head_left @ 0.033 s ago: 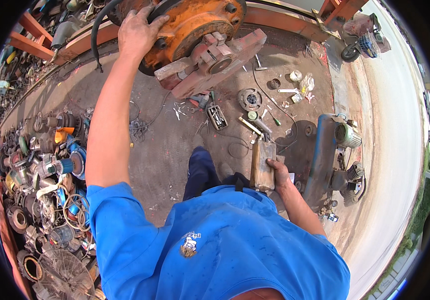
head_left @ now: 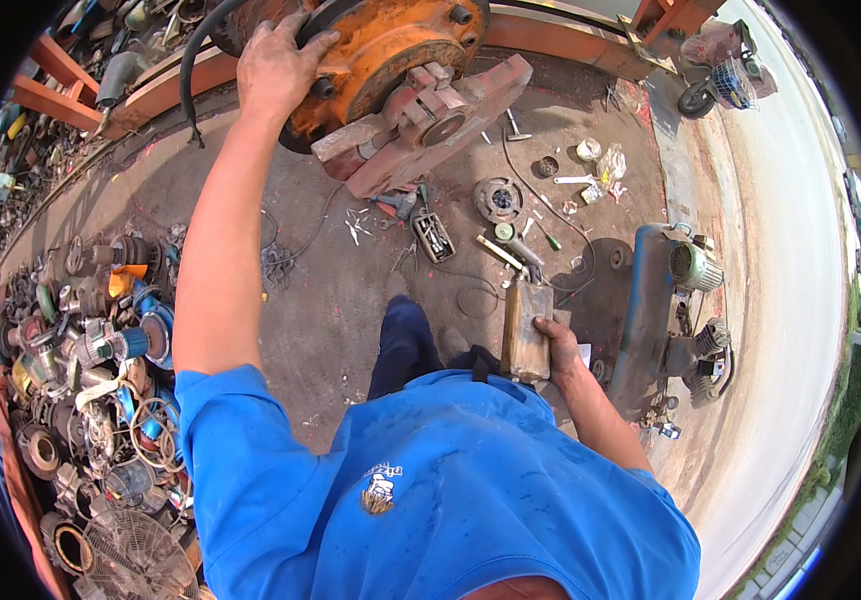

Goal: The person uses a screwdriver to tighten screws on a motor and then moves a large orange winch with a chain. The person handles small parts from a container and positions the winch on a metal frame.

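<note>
My left hand (head_left: pixel 277 68) lies with spread fingers on the rim of a round orange flanged housing (head_left: pixel 376 75), beside one of its bolts. A reddish metal bracket (head_left: pixel 436 125) with a round hub stands against the near face of that housing. Low at my right side, my right hand (head_left: pixel 559 346) is closed around a worn brown-grey rectangular block (head_left: pixel 526 332). The block is upright in front of my blue shirt, and its far end overlaps a dark cylindrical piece whose link to it I cannot make out.
On the floor lie an open toolbox (head_left: pixel 434 237), a ring-shaped metal part (head_left: pixel 500 200), a hammer (head_left: pixel 517 126) and cables. A blue tank compressor (head_left: pixel 641 310) stands at right. Scrap motors and parts (head_left: pixel 101 360) are heaped at left. Beyond the housing runs an orange beam (head_left: pixel 566 48).
Both hands keep their places on the housing and the block. The surroundings have shifted slightly in the view, and a grey shoe tip now shows beyond my left trouser leg.
</note>
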{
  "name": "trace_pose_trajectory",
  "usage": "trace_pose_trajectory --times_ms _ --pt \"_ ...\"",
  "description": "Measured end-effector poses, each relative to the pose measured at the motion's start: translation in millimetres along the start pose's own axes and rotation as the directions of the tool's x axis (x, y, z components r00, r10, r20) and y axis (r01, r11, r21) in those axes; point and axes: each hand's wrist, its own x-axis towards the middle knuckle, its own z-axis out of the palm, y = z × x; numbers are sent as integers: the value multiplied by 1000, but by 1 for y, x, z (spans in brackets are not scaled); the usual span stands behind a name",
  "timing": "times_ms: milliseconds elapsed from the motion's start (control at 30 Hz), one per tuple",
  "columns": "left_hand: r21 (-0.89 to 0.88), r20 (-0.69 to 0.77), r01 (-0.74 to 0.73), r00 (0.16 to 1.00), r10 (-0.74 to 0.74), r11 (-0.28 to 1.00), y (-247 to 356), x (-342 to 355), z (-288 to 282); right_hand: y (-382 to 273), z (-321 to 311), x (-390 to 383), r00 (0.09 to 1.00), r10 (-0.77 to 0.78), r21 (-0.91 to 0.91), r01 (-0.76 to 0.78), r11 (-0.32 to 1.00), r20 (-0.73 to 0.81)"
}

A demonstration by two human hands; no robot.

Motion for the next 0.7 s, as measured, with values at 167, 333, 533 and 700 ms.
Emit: trace_pose_trajectory --times_ms 167,333,533,700 --pt "-104 -63 -64 996 58 993 -23 59 46 -27 103 -1 999 -48 115 51 992 -22" --pt "-317 -49 -50 998 36 947 -4 108 64 -35 162 11 999 -44 254 37 967 22" --pt "-297 -153 -97 987 53 950 -47 153 89 -45 206 42 999 -36 228 36 973 -3" --pt "-288 -134 -57 991 18 956 -76 180 100 -61 222 78 998 -4 205 -9 979 62"
